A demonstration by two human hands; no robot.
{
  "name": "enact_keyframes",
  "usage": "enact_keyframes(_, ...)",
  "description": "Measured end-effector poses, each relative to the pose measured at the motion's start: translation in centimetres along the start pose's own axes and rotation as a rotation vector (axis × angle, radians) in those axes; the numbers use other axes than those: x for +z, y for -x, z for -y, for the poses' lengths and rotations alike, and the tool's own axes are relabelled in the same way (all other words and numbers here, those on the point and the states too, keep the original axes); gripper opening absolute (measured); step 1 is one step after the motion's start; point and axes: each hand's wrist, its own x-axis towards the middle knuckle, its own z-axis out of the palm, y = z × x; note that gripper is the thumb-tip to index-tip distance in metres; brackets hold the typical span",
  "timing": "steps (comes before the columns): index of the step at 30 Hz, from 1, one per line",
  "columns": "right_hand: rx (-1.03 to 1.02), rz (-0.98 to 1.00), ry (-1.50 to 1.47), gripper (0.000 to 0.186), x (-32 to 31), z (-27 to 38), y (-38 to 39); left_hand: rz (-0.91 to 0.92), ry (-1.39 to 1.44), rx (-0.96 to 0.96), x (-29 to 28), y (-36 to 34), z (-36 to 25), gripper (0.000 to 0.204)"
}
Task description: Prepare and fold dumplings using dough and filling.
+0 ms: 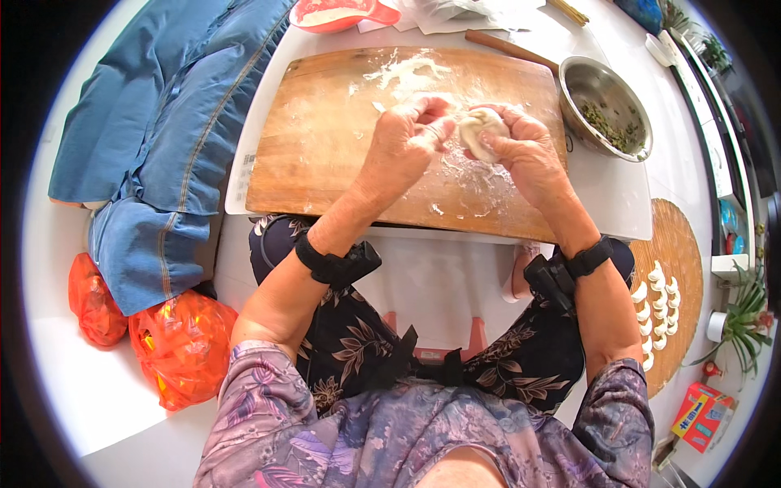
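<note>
Above the floured wooden board (pixel 325 138), my right hand (pixel 525 142) is closed around a pale lump of dough (pixel 480 132), which looks folded and uneven. Just left of the dough, my left hand (pixel 411 138) has its thumb and fingers pinched together; whatever is between them is hidden. White flour (pixel 407 73) is scattered over the board's far side and beneath my hands. To the right of the board stands a steel bowl (pixel 582 81) with chopped green filling (pixel 614 126) in its bottom. A wooden rolling pin (pixel 512 50) lies behind the board, its end by the bowl.
A red scoop-like bowl (pixel 329 15) of flour sits at the far left of the white table (pixel 643 195). Several shaped dumplings (pixel 661 313) rest in rows on a round board (pixel 679 244) at right. Orange bags (pixel 183 346) lie beside the blue-covered seat (pixel 163 114).
</note>
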Motion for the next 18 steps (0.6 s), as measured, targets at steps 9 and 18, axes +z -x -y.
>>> enact_keyframes(9,-0.005,-0.046,-0.360,0.024,-1.4,0.4,-0.6,0.112,-1.168,0.659,-7.4,-1.7,8.1,0.043)
enact_keyframes(18,0.031,-0.097,-0.474,0.024,-1.9,0.8,-0.3,-0.115,-0.820,0.340,-7.7,-6.6,-1.9,0.023)
